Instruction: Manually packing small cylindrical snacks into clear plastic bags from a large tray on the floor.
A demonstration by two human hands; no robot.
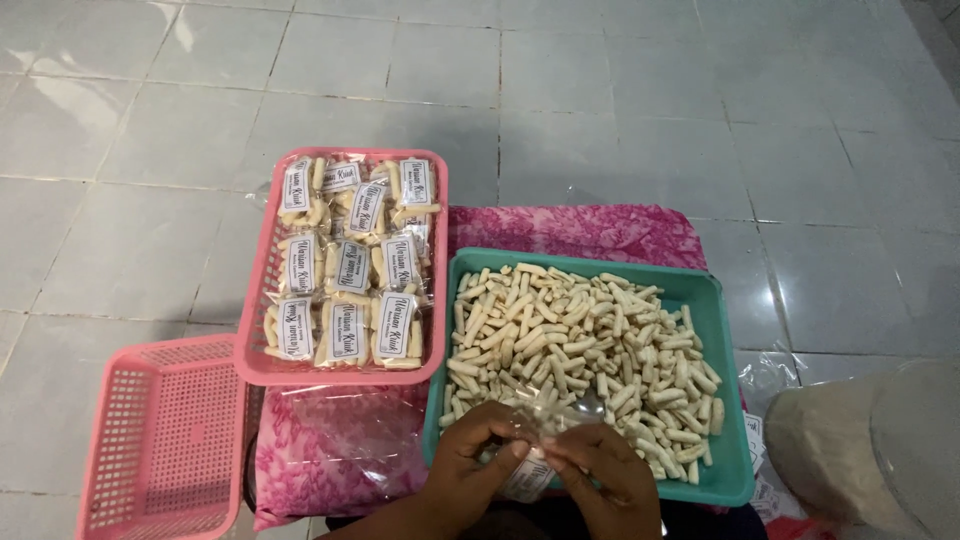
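Plastic pouch (535, 470) | left hand (470, 465), right hand (605, 475) grips clamped on it | over green tray (715, 300)

Left hand (470, 462) and right hand (600, 470) pinch a clear packet (545, 440) (labelled) over the green tray (735, 420).

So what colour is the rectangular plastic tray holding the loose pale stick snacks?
Teal green, seen clearly in the head view.

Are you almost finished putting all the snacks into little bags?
Not yet. About a dozen filled packets already lie in the pink basket. Both hands hold one clear bag now. The green tray is heaped with loose snack sticks, and another pink basket holds nothing.
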